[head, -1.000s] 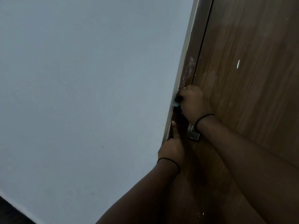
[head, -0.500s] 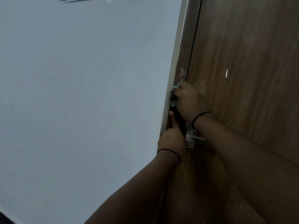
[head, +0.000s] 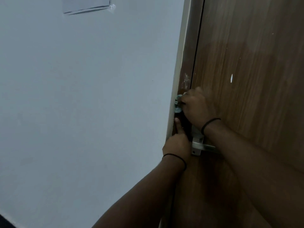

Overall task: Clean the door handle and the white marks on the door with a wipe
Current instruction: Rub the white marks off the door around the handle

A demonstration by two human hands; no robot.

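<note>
A brown wooden door (head: 250, 66) fills the right side, with a metal lever handle (head: 199, 146) partly hidden under my right forearm. My right hand (head: 198, 107) grips a crumpled pale blue wipe (head: 178, 104) and presses it against the door frame (head: 185, 63), just below a patch of white smears (head: 185, 81). A single white mark (head: 231, 78) shows on the door face, up and right of that hand. My left hand (head: 178, 142) rests against the frame beside the handle, with one finger stretched up along it; its other fingers are hidden.
A pale blue-grey wall (head: 82, 104) takes up the left side. A sheet of paper (head: 86, 4) is taped to it at the top. A dark strip of floor (head: 5, 223) shows at the bottom left corner.
The view has tilted up, bringing the taped paper into sight. My right hand with the wipe has moved up the frame toward the white smears. The left hand stays by the handle.
</note>
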